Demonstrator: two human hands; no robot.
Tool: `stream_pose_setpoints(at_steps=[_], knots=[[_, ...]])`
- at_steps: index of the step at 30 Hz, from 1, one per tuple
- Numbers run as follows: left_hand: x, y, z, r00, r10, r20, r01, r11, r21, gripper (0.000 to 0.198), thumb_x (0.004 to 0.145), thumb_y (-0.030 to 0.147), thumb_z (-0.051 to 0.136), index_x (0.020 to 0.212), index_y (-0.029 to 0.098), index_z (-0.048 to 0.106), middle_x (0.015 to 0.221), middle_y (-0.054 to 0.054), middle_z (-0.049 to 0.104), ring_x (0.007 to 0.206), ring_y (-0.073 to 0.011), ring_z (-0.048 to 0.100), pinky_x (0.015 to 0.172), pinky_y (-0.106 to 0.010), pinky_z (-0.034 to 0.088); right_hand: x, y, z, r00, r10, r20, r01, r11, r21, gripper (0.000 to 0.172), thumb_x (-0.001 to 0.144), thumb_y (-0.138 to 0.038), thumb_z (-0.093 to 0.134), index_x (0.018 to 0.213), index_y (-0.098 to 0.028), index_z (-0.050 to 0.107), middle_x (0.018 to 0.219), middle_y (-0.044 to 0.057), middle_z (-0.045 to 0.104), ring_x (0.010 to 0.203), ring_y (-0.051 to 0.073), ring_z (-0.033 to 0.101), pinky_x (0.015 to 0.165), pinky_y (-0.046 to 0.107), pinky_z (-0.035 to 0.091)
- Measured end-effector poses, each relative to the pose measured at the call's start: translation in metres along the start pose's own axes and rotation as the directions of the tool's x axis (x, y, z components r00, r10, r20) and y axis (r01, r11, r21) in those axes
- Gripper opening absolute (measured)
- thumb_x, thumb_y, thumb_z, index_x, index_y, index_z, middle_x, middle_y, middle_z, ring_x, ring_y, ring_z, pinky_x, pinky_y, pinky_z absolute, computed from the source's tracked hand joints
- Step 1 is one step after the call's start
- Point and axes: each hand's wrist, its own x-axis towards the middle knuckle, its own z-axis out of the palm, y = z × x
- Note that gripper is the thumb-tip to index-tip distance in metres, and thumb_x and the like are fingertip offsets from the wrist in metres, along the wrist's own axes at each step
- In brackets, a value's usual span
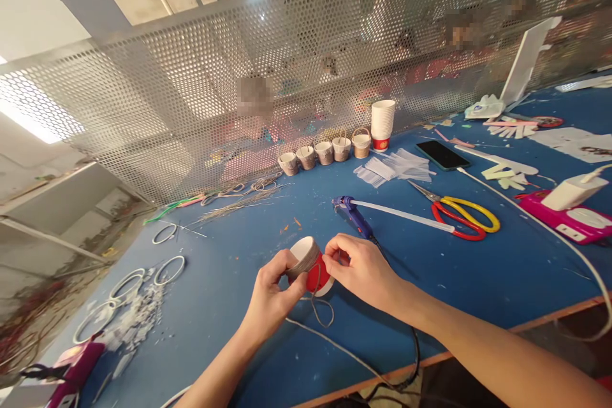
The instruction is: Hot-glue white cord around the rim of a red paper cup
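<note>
A red paper cup [317, 275] with a white inside is tilted on its side above the blue table. Grey-brown cord [305, 260] is wound round the part near its rim. My left hand [275, 296] grips the cup, thumb and fingers on its left side. Close against the cup's right side, my right hand [356, 268] has its thumb and fingertips pinched together; what lies between them is hidden. A loose loop of cord [329, 317] hangs from the cup below the hands. Just beyond them lies a blue glue gun [354, 215] with a long white glue stick [406, 215].
Several cord-covered cups [324, 152] stand in a row beside stacked paper cups [383, 122]. White strips [394, 166], a phone [443, 155] and red-yellow scissors [463, 215] lie right. White rings [128, 283] and scraps are left. A perforated metal screen [201, 115] closes the far edge; people sit behind.
</note>
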Motion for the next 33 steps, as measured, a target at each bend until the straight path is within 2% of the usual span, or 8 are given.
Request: stream_pose_setpoints(at_steps=[6, 10, 16, 20, 22, 25, 28, 33], knots=[[0.001, 0.001, -0.003, 1.000, -0.008, -0.013, 0.008, 1.000, -0.010, 0.017, 0.072, 0.025, 0.053, 0.057, 0.019, 0.047, 0.060, 0.003, 0.044, 0.059, -0.0122, 0.041, 0.055, -0.022, 0.035, 0.005, 0.000, -0.013, 0.997, 0.072, 0.004, -0.072, 0.989, 0.127, 0.012, 0.083, -0.019, 0.051, 0.072, -0.021, 0.054, 0.067, -0.001, 0.060, 0.056, 0.011, 0.051, 0.053, 0.022, 0.042], [0.003, -0.002, -0.004, 0.999, -0.018, -0.037, 0.017, 0.999, -0.027, 0.018, 0.072, 0.027, 0.056, 0.058, 0.019, 0.049, 0.060, 0.004, 0.045, 0.058, -0.0117, 0.041, 0.055, -0.022, 0.034, 0.006, 0.005, -0.023, 0.991, 0.110, 0.072, -0.118, 0.985, 0.125, 0.013, 0.083, -0.020, 0.051, 0.071, -0.020, 0.056, 0.065, -0.002, 0.060, 0.054, 0.011, 0.051, 0.050, 0.022, 0.041], [0.003, -0.006, -0.006, 0.999, -0.024, -0.035, 0.021, 0.995, -0.099, 0.015, 0.077, 0.028, 0.056, 0.066, 0.018, 0.055, 0.064, 0.003, 0.048, 0.060, -0.0118, 0.042, 0.057, -0.022, 0.036, 0.000, 0.030, -0.051, 0.960, 0.156, 0.232, -0.113, 0.975, -0.190, 0.015, 0.082, -0.022, 0.053, 0.068, -0.022, 0.057, 0.067, -0.002, 0.064, 0.054, 0.012, 0.056, 0.051, 0.023, 0.039], [0.004, -0.009, -0.006, 0.996, -0.081, 0.033, 0.087, 0.962, -0.258, 0.020, 0.079, 0.034, 0.060, 0.071, 0.017, 0.059, 0.070, 0.001, 0.053, 0.068, -0.0140, 0.048, 0.064, -0.023, 0.040, 0.009, 0.051, -0.064, 0.919, 0.360, 0.162, -0.261, 0.861, -0.436, 0.020, 0.083, -0.041, 0.054, 0.077, -0.023, 0.059, 0.079, 0.002, 0.067, 0.065, 0.017, 0.062, 0.054, 0.025, 0.041], [0.005, -0.009, -0.005, 0.994, -0.087, 0.070, 0.106, 0.934, -0.341, 0.020, 0.079, 0.035, 0.061, 0.072, 0.017, 0.061, 0.074, 0.000, 0.055, 0.073, -0.0153, 0.051, 0.069, -0.024, 0.042, 0.018, 0.063, -0.063, 0.907, 0.405, 0.113, -0.317, 0.836, -0.448, 0.027, 0.080, -0.048, 0.056, 0.087, -0.022, 0.061, 0.091, 0.005, 0.067, 0.075, 0.021, 0.063, 0.059, 0.027, 0.043], [0.007, -0.010, -0.004, 0.993, -0.064, 0.096, 0.097, 0.909, -0.406, 0.018, 0.080, 0.033, 0.063, 0.071, 0.017, 0.062, 0.077, 0.000, 0.057, 0.075, -0.0152, 0.052, 0.072, -0.024, 0.042, 0.032, 0.077, -0.051, 0.905, 0.394, 0.162, -0.332, 0.891, -0.311, 0.035, 0.078, -0.047, 0.059, 0.101, -0.021, 0.061, 0.100, 0.007, 0.066, 0.085, 0.023, 0.062, 0.069, 0.029, 0.045], [0.010, -0.012, -0.005, 0.993, -0.040, 0.108, 0.080, 0.915, -0.395, 0.017, 0.080, 0.031, 0.063, 0.070, 0.017, 0.064, 0.075, 0.001, 0.057, 0.072, -0.0139, 0.050, 0.068, -0.023, 0.041, 0.044, 0.084, -0.034, 0.900, 0.390, 0.194, -0.346, 0.911, -0.224, 0.034, 0.078, -0.043, 0.059, 0.103, -0.020, 0.061, 0.094, 0.006, 0.067, 0.083, 0.022, 0.062, 0.070, 0.029, 0.045], [0.011, -0.016, -0.008, 0.991, -0.064, 0.116, 0.099, 0.940, -0.326, 0.019, 0.081, 0.033, 0.062, 0.072, 0.017, 0.065, 0.074, 0.000, 0.056, 0.069, -0.0134, 0.049, 0.066, -0.023, 0.040, 0.051, 0.086, -0.016, 0.889, 0.437, 0.136, -0.411, 0.893, -0.181, 0.016, 0.077, -0.028, 0.054, 0.087, -0.018, 0.061, 0.076, 0.003, 0.065, 0.073, 0.022, 0.060, 0.065, 0.029, 0.043]])
